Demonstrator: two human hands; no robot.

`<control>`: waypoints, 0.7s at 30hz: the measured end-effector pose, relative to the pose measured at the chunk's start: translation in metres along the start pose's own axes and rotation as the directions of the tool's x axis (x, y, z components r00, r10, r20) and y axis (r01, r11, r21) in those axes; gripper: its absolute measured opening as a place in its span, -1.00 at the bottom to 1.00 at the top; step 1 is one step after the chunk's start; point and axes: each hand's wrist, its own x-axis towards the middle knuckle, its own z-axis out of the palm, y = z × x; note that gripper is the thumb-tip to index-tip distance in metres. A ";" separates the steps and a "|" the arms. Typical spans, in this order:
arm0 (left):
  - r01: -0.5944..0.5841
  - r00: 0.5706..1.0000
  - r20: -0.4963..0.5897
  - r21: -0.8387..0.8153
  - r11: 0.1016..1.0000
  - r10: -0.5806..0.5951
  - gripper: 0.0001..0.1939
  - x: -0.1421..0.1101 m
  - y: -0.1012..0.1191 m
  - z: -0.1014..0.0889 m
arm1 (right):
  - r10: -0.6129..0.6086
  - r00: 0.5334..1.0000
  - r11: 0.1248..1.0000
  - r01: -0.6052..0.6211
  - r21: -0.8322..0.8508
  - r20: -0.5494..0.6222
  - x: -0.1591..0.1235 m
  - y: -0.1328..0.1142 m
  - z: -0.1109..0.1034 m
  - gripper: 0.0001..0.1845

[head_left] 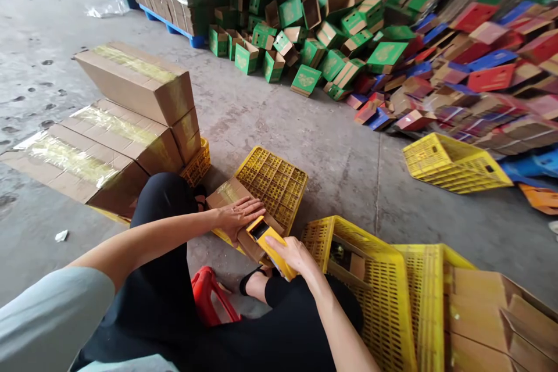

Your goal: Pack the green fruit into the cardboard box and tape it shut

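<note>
My left hand (239, 216) lies flat with its fingers stretched out on a taped cardboard carton (229, 190). The carton rests over an upturned yellow plastic crate (275, 177) in front of my knees. In my right hand (291, 253) is an oblong yellow box (272, 247) with a dark patch at its far end; my fingers close round its near part. It sits on or just above the carton's near end, close beside my left fingertips. I cannot tell whether it touches the cardboard.
Taped cartons (131, 128) are stacked at my left. Yellow crates (383, 279), one with a carton inside, stand at my right, with more cardboard (483, 314) beyond. A red plastic thing (208, 296) lies between my legs. Green boxes (305, 78) and red-and-blue boxes (488, 78) heap up behind.
</note>
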 end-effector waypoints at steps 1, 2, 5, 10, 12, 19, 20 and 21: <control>0.000 1.000 -0.011 -0.006 1.000 0.000 0.42 0.000 0.001 0.001 | 0.005 1.000 1.000 -0.005 0.022 0.002 -0.004 0.003 0.000 -0.47; 0.003 1.000 -0.021 -0.012 1.000 -0.003 0.41 0.000 0.001 0.001 | 0.012 1.000 0.998 -0.013 0.054 0.015 -0.008 0.006 -0.001 -0.47; 0.019 0.999 -0.038 -0.023 1.000 -0.020 0.39 0.001 0.001 0.001 | 0.057 0.995 0.984 -0.070 0.162 0.081 -0.018 0.012 -0.002 -0.46; 0.015 0.998 -0.059 -0.032 0.999 -0.017 0.38 0.002 0.000 0.002 | 0.098 0.989 0.976 -0.117 0.185 0.109 -0.018 0.016 -0.002 -0.45; 0.008 0.997 -0.071 -0.026 1.000 -0.010 0.37 0.001 0.002 0.004 | 0.107 0.988 0.976 -0.125 0.178 0.107 -0.015 0.017 -0.001 -0.46; 0.047 0.988 -0.151 0.043 0.998 -0.040 0.35 0.001 0.033 0.028 | 0.071 0.994 0.982 -0.083 0.168 0.077 -0.011 0.021 0.004 -0.43; 0.057 0.985 -0.164 0.050 0.997 -0.048 0.34 0.003 0.036 0.031 | 0.075 0.994 0.981 -0.088 0.171 0.079 -0.011 0.022 0.004 -0.42; 0.066 0.983 -0.174 0.058 0.996 -0.055 0.32 0.004 0.038 0.033 | 0.077 0.994 0.981 -0.090 0.173 0.081 -0.010 0.022 0.004 -0.41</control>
